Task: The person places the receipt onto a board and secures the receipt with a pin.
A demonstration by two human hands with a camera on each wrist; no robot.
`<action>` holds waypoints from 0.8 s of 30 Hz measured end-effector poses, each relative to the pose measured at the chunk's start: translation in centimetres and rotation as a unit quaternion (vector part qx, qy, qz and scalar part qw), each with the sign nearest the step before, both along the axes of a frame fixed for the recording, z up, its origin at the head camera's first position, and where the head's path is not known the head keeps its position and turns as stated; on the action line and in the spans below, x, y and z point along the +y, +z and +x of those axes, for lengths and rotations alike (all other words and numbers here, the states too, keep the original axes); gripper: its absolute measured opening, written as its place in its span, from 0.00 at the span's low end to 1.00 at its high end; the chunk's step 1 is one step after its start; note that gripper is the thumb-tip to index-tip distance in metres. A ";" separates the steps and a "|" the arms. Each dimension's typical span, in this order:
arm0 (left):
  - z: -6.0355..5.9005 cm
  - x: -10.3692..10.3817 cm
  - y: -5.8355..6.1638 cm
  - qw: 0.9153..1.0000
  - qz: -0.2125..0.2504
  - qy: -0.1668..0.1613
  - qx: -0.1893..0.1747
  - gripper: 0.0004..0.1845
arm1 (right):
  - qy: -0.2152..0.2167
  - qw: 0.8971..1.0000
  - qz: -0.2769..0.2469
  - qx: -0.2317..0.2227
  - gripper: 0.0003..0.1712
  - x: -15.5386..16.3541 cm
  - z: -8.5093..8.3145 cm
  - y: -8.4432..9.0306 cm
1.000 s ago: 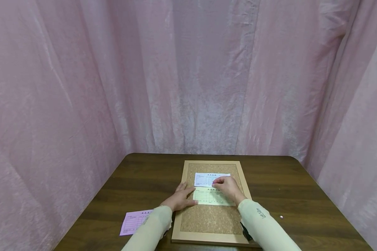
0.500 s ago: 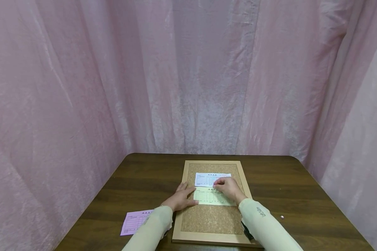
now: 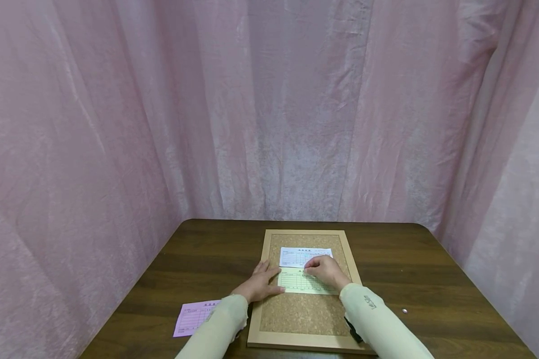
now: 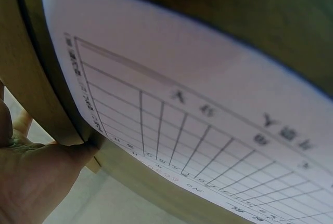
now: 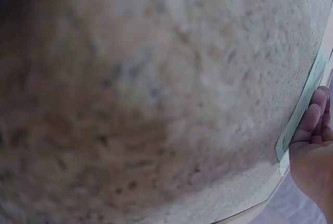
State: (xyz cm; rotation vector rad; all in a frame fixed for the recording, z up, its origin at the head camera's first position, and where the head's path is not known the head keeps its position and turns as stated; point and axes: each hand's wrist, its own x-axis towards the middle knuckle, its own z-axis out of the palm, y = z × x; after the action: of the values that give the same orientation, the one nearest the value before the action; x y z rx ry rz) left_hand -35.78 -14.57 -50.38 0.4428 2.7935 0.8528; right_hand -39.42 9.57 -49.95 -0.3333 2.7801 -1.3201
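Note:
A cork board (image 3: 303, 314) in a pale wooden frame lies on the dark table. On it lie a white-and-blue slip (image 3: 303, 255) and, just below, a green slip (image 3: 302, 283). My left hand (image 3: 258, 284) rests flat on the frame's left side, its fingertips at the green slip's left edge. My right hand (image 3: 323, 269) has its fingers bent down and its fingertips on the green slip's top edge; what is under them is hidden. In the right wrist view those fingers (image 5: 312, 130) touch the green slip's edge (image 5: 304, 104) on blurred cork. The left wrist view shows the pink slip (image 4: 208, 109) close up.
A pink slip (image 3: 195, 317) lies on the table left of the board, partly under my left sleeve. A small pin (image 3: 404, 311) sits on the table to the right. Something black (image 3: 352, 331) shows under my right forearm. Pink curtains enclose the table.
My right hand has slid slightly toward me, from the white slip's lower edge onto the green slip's top edge. The left hand has stayed in place.

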 end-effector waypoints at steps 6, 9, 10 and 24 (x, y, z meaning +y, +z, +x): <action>0.1 0.0 0.2 1.000 -0.001 0.003 -0.004 0.37 | -0.011 1.000 0.006 -0.009 0.03 -0.2 0.0 0.0; 0.2 0.0 0.2 1.000 0.000 0.004 -0.006 0.38 | -0.018 1.000 0.012 -0.009 0.03 -0.3 -0.1 -0.1; 0.2 0.0 0.2 1.000 -0.001 0.004 -0.005 0.38 | -0.019 1.000 0.016 -0.007 0.03 -0.3 -0.2 -0.1; 0.4 0.0 0.5 1.000 0.007 -0.001 -0.004 0.37 | -0.036 0.999 0.031 -0.014 0.05 -0.6 -0.5 -0.5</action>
State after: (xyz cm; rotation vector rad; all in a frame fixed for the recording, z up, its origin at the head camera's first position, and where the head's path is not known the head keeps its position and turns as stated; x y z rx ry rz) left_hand -35.42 -14.57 -49.92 0.4420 2.7808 0.8713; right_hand -39.90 8.95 -50.41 -0.2112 2.8283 -1.2406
